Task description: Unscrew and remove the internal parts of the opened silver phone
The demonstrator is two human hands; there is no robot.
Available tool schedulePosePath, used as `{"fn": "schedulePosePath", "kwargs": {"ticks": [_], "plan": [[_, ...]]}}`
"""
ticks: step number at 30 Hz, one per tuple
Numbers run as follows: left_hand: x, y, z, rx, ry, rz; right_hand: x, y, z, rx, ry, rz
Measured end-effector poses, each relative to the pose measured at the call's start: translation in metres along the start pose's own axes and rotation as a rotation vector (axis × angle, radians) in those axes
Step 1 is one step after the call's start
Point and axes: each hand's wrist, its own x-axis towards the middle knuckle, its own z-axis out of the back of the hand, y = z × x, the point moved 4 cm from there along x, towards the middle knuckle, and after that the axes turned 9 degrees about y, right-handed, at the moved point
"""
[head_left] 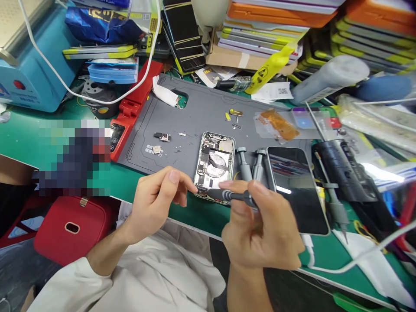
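An opened phone body [215,164] with its boards and coil exposed lies on a grey work mat [195,112]. My right hand [260,225] is closed around a dark grey screwdriver [232,196] whose tip points at the phone's near left corner. My left hand [159,197] has its fingers curled, with fingertips pinched against that same near corner of the phone. The detached phone screen [297,186] lies face up just right of the body.
Two more grey screwdrivers [250,164] lie between phone and screen. Small parts [164,137] and screws dot the mat. A red clamp fixture [130,108], a blue machine [29,65], stacked boxes [266,30] and white cables crowd the green bench. A red bag [73,227] sits below.
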Motion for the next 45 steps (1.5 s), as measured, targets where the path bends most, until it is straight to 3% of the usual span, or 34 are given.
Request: {"fn": "schedulePosePath", "kwargs": {"ticks": [10,13,17,21,26,34,41,45], "plan": [[-0.014,-0.004,0.003,0.054,-0.032,-0.065,0.005,0.000,-0.001,0.017,0.005,-0.003],[-0.016,-0.019,0.015,0.368,-0.054,-0.156,0.004,0.001,0.000,0.042,-0.012,-0.009],[-0.006,-0.040,0.044,1.004,-0.267,-0.295,0.004,0.000,-0.001,0.067,-0.012,-0.027],[0.010,-0.037,0.061,1.283,-0.217,-0.243,0.006,-0.001,-0.001,0.082,-0.006,-0.039],[0.017,-0.028,0.057,1.467,-0.139,-0.253,0.009,0.002,0.000,0.078,0.001,-0.041],[0.023,-0.023,0.054,1.524,-0.138,-0.272,0.013,0.008,0.001,0.085,0.029,0.004],[0.017,-0.028,0.054,1.399,-0.153,-0.270,0.014,0.010,-0.006,0.034,0.067,0.023],[0.008,-0.028,0.040,1.234,-0.025,-0.295,0.008,0.005,-0.010,0.093,0.030,-0.073]]}}
